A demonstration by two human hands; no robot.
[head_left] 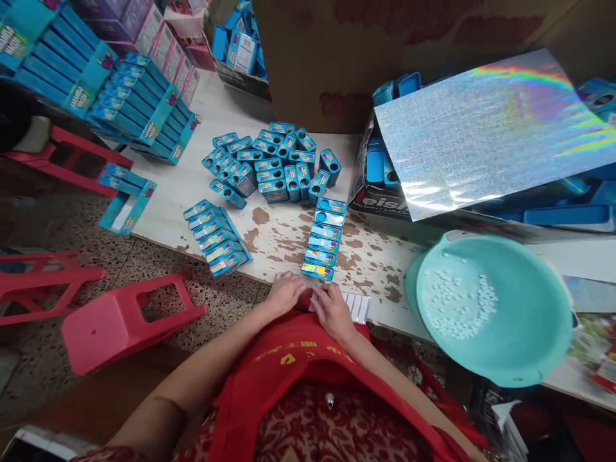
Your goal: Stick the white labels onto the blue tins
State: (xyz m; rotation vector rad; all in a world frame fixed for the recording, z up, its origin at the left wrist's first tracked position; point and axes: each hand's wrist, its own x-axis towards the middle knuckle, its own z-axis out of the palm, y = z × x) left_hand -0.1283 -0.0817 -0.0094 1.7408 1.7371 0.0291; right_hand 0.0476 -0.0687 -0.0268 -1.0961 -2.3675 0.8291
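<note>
My left hand and my right hand meet at the table's front edge, fingers bent and thumbs close together. Between the fingertips there seems to be a small thin piece, too hidden to name. Partly under my right hand lies a sheet with white strips. Just beyond my fingers runs a column of small blue boxes standing side by side, with shiny tops. To the left stands another row of blue boxes in a holder. Behind, many loose blue boxes with round holes stand grouped.
A turquoise basin holding small white pellets stands at the right. A shiny holographic sheet lies over a carton of blue boxes. Filled blue display trays are stacked at the left. Red plastic stools stand beside the table.
</note>
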